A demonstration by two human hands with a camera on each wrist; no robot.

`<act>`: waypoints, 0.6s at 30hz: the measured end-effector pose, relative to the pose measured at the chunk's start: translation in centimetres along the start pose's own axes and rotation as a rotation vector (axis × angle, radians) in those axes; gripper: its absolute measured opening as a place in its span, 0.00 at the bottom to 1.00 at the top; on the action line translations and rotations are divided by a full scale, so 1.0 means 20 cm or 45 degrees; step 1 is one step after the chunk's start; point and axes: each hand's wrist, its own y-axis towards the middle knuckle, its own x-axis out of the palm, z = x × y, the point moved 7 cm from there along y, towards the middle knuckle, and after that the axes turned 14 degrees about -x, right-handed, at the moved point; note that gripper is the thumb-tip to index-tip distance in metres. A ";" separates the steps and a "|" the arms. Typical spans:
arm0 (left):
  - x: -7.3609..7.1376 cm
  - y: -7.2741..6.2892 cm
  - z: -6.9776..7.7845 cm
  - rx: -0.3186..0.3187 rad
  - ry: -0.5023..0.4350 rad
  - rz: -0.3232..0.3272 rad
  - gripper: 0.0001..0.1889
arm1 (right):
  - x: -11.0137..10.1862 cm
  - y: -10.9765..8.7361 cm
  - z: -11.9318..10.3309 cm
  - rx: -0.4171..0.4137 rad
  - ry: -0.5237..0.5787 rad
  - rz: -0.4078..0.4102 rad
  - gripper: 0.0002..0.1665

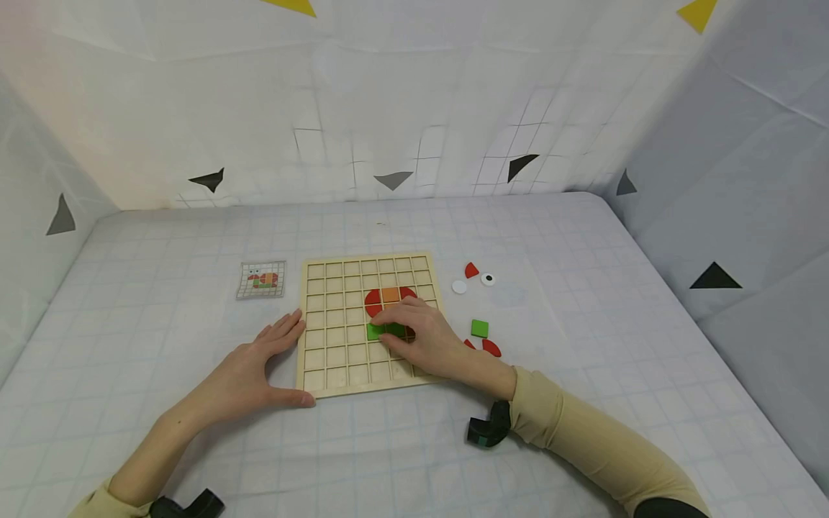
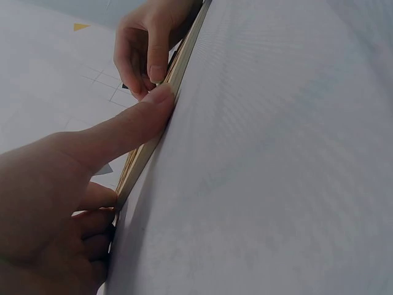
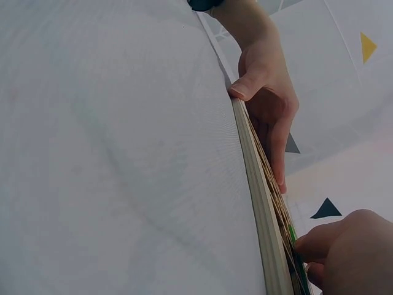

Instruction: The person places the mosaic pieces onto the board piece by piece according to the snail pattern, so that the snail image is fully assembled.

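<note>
A pale wooden grid board (image 1: 332,356) lies on the table. My left hand (image 1: 249,374) rests at its near left corner, with straight fingers along the left side and the thumb at the front edge. Over the board, my right hand (image 1: 424,338) has its thumb and index finger at a green square tile (image 1: 373,332), seeming to pinch it; the fingers partly cover it. More green shows beneath that hand. Just above lie an orange square tile (image 1: 391,295) and red rounded pieces (image 1: 373,303). In the right wrist view, green (image 3: 292,234) shows by the fingertips.
Right of the board lie a green square (image 1: 479,328), red quarter-circle pieces (image 1: 491,348), a white disc (image 1: 459,287) and an eye disc (image 1: 488,279). A small picture card (image 1: 261,280) with a coloured grid pattern lies to the left. White sheets surround the table.
</note>
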 end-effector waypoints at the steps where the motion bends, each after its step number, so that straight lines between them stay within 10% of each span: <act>1: 0.00 0.00 0.00 -0.001 0.003 -0.001 0.64 | 0.00 0.00 0.00 0.001 0.001 0.001 0.12; 10: 0.01 -0.01 0.00 0.010 -0.018 0.009 0.64 | -0.18 0.03 -0.02 -0.110 0.107 0.285 0.14; 18: 0.00 -0.01 0.00 0.007 0.014 0.018 0.64 | -0.42 -0.11 0.11 0.271 0.164 0.190 0.14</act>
